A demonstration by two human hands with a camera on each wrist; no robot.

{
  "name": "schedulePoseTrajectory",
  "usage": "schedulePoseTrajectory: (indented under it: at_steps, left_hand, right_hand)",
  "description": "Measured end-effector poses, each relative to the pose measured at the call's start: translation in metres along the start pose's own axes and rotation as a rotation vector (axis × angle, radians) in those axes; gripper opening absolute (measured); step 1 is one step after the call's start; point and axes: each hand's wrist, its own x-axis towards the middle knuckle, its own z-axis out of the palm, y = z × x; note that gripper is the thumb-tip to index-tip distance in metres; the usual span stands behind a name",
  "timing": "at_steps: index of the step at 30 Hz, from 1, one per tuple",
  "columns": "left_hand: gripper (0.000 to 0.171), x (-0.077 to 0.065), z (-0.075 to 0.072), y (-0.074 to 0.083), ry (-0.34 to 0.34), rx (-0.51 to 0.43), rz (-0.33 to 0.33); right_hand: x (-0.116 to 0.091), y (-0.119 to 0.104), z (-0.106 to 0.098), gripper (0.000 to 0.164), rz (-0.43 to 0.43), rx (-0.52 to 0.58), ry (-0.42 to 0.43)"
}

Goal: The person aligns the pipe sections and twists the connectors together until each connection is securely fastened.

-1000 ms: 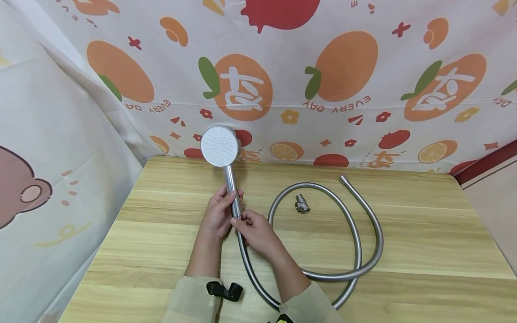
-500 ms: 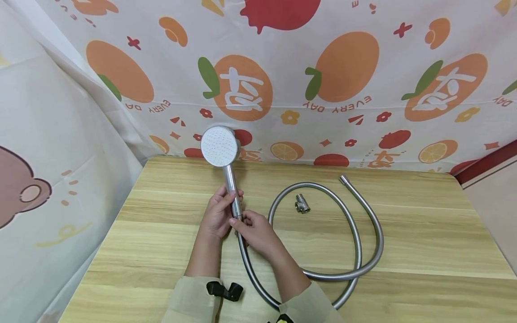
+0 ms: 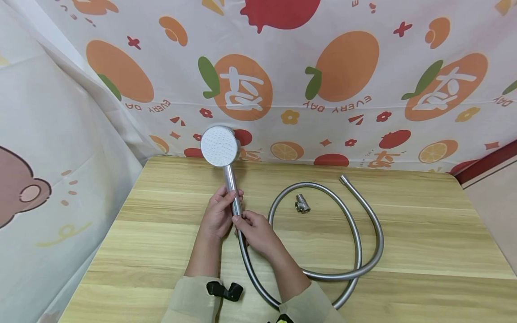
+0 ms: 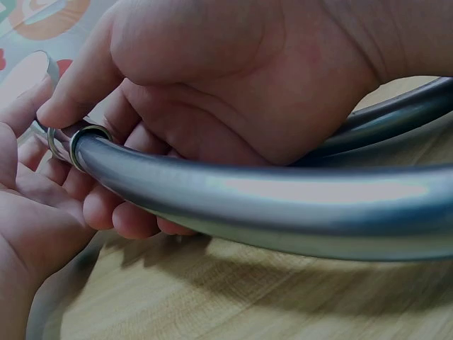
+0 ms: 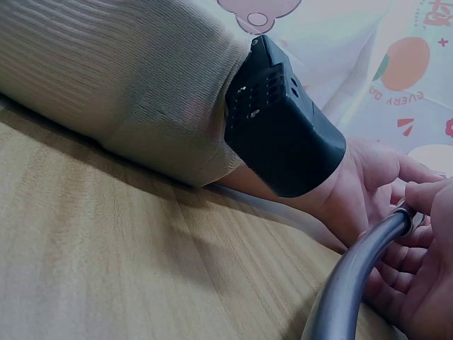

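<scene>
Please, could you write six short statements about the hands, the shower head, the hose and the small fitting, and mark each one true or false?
1. The left hand holds the handheld shower head by its handle. True.
2. The right hand grips the metal shower hose by the handle's lower end. True.
3. The handheld shower head's face is hidden from the head camera. False: it is in plain view there.
4. The metal tee fitting lies within the hose's loop on the table. True.
5. The hose's free end is joined to the metal tee fitting. False: they lie apart.
6. The hose lies straight. False: it curves and crosses itself.
</scene>
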Motion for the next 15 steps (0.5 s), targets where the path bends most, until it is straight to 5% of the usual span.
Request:
schedulePoseTrajectory:
  at_steps: [15]
  left_hand:
    - [0.032,-0.0001,0.0008,0.0005,0.017,-0.001,-0.011]
  right_hand:
    - [-0.0018,-0.0033,-0.0004,0.037,-0.001,0.022,0.006]
